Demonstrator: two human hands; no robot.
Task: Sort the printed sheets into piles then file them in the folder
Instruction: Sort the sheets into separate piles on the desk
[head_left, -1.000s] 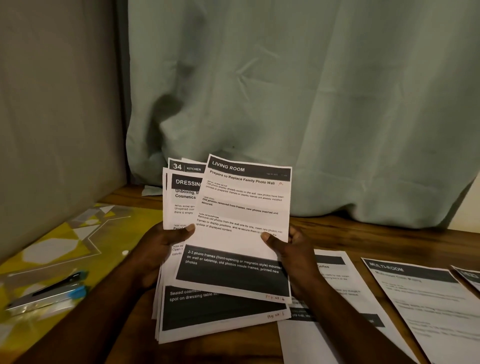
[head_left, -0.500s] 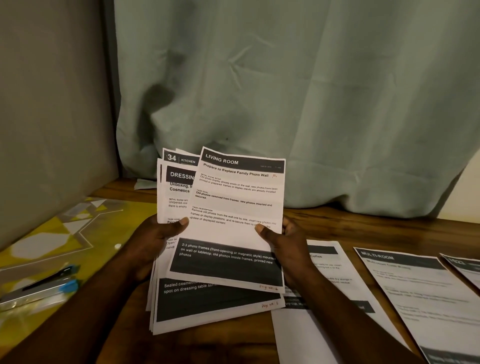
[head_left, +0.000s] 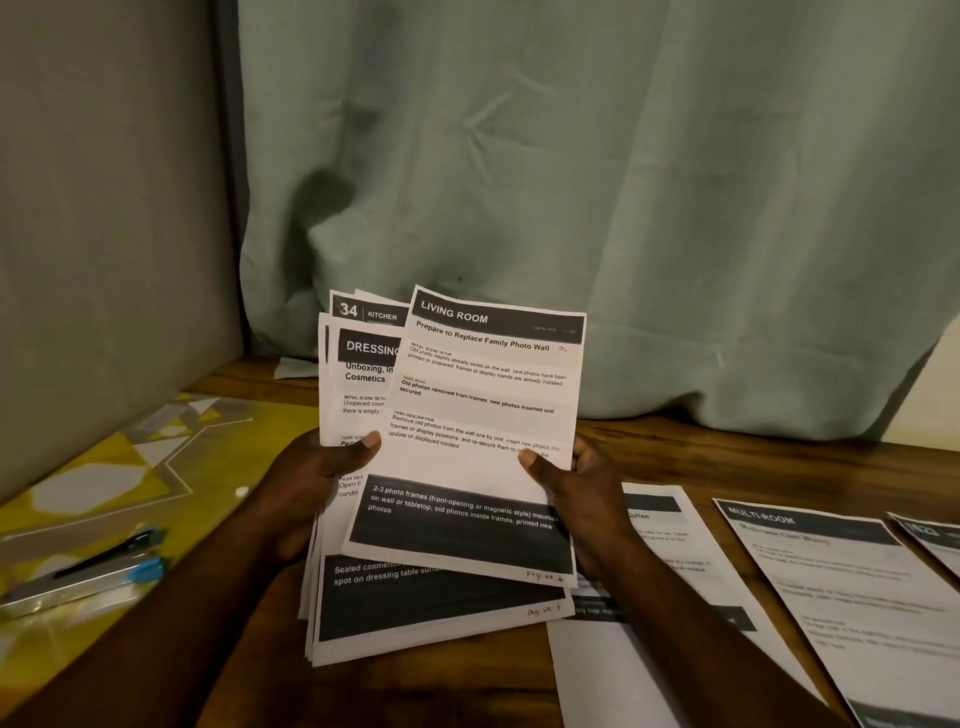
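Fingers of the right hand (head_left: 576, 488) curl out of sight behind the top sheet (head_left: 483, 431), and its thumb (head_left: 530, 460) presses the front near the right edge, so this one page is pinched. The left hand (head_left: 311, 483) grips the stack (head_left: 415, 613) the same way, thumb on the front and fingers hidden behind the paper. Both hands hold the paper raised above the table (head_left: 727, 457).

The top sheet, headed Living Room, is fanned to the right off the stack. Its long axis runs up and away from the person, leaning slightly right. The laid-out papers are all on the right-hand side: a sheet reading Coffee (head_left: 654, 540) just beside the right wrist, a Multi-Room sheet (head_left: 831, 582) further out, and the corner of another sheet (head_left: 930, 535) at the edge of view. The right hand is the nearer one to them, so the page will probably go rightward and down.

What looks like the folder (head_left: 104, 467), yellow and patterned, lies flat to the left with a pen (head_left: 104, 553) on it. A green curtain (head_left: 571, 182) and a grey wall (head_left: 104, 208) close in the wooden table.
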